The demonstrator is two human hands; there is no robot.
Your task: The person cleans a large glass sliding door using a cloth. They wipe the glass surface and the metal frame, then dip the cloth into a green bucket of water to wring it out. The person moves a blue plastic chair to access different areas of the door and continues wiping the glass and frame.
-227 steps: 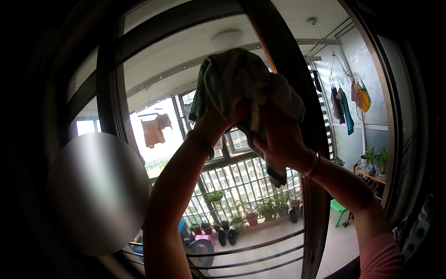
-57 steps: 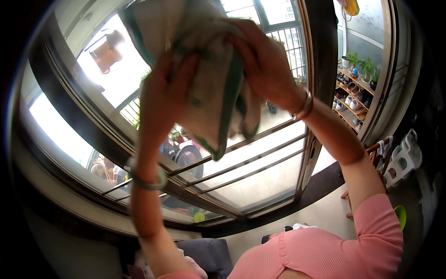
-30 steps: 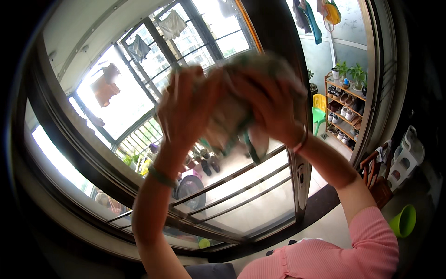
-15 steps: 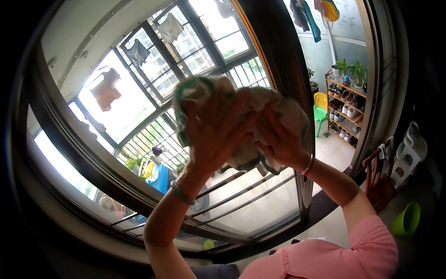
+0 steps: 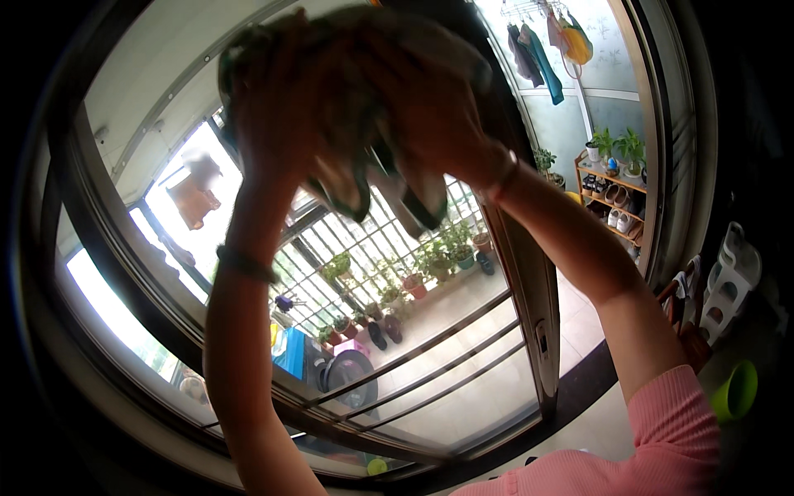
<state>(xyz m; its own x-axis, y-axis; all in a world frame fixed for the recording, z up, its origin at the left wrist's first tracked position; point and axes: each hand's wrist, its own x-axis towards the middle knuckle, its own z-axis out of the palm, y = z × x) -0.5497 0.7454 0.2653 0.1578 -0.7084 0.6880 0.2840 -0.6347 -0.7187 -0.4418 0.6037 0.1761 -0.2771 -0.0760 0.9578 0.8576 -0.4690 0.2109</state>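
Observation:
A bunched cloth (image 5: 343,188), pale with dark green edging, is held up high against the glass of a dark-framed sliding door (image 5: 542,289). My left hand (image 5: 285,124) presses on its left part, and my right hand (image 5: 434,124) lies on its right part. Both hands hold the cloth, their fingers stretched over it, though shadow and motion blur hide the fingertips. Loose folds of the cloth hang below my palms.
Behind the glass is a balcony with potted plants (image 5: 413,285), a railing and dark shoes (image 5: 385,332). At the right stand a shoe rack (image 5: 612,194), stacked white plastic stools (image 5: 729,281) and a green bin (image 5: 734,393). Clothes (image 5: 538,58) hang at upper right.
Both hands and the cloth have moved up and to the left across the glass. My arms are stretched higher, and the balcony plants now show beneath the cloth.

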